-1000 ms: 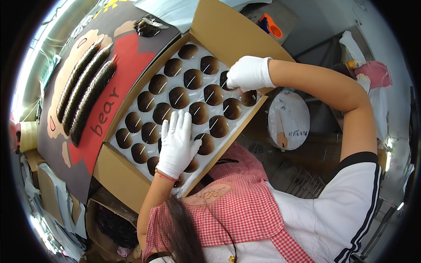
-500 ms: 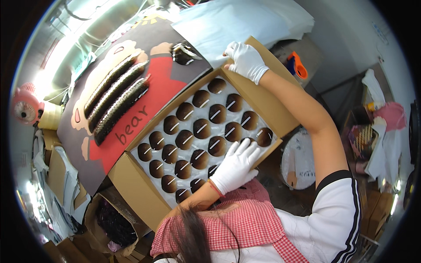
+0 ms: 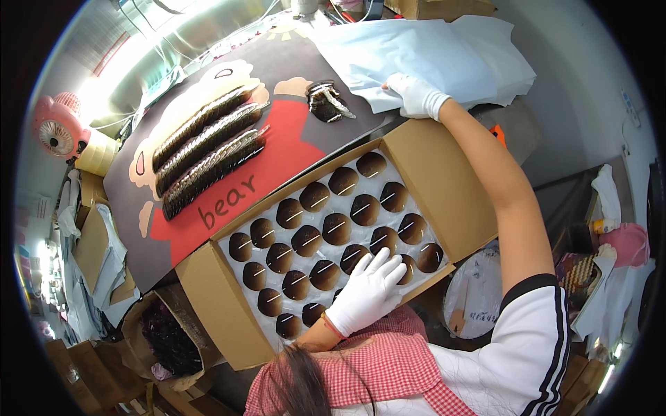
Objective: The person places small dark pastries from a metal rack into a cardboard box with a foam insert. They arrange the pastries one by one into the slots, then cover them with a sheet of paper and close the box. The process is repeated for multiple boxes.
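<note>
Brown gradient sunglass lenses (image 3: 336,229) lie in rows on a pale lining inside an open cardboard box (image 3: 437,187). My white-gloved left hand (image 3: 368,291) rests over the lenses at the box's near side, fingers spread and holding nothing; it hides some of them. Beyond the far right flap, my white-gloved right hand (image 3: 418,97) has its bent fingers closed on the near edge of a pale blue-white paper sheet (image 3: 430,59). Three long stacks of dark lenses (image 3: 211,163) lie side by side on the printed mat (image 3: 291,128).
A small dark lens bundle (image 3: 329,102) sits near the mat's right edge. Left stand a pink fan (image 3: 59,128) and an open carton (image 3: 166,333) with dark contents. A round white lid-like thing (image 3: 473,298) lies right of the box, and an orange item (image 3: 497,134) shows behind my right arm.
My right hand has moved from the box's far flap to the paper sheet's edge. The view has shifted, so the box sits lower in it. My left hand stays over the lenses.
</note>
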A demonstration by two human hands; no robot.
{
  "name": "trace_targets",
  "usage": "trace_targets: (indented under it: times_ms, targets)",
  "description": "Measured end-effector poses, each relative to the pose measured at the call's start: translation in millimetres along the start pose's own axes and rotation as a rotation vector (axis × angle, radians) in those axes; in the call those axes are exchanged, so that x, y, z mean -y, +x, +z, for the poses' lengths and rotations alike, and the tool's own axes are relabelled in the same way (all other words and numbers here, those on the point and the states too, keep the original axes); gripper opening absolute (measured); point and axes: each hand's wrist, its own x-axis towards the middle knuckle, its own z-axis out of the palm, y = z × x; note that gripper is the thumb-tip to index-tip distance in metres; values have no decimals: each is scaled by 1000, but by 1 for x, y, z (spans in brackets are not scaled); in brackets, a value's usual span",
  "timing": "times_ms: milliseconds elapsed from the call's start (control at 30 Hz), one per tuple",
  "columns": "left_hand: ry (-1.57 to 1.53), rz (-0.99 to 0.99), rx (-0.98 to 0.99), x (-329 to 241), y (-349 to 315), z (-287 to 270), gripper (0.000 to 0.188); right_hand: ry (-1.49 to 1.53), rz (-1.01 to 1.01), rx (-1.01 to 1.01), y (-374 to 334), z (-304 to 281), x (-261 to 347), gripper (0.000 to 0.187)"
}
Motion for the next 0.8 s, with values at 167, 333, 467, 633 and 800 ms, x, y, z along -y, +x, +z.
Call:
trace_targets:
  times_ms: [167,333,467,633,800]
  targets:
    - [-3,12,-61,-4,-1,-2,42,293,65,148,-19,-11,-20,23]
    - [-47,-5,-6,-5,-4,0,38,420,147,20,-24,-12,-25,21]
    - [-40,-16,-29,-6,-11,0,41,368,134,-37,-16,-17,-24,22]
    - [-43,-121,43,-9,-23,-5,46,306,146,87,1,-17,-27,27]
    - [-19,-87,-180,-11,-40,-6,39,319,87,77,11,-15,-40,36]
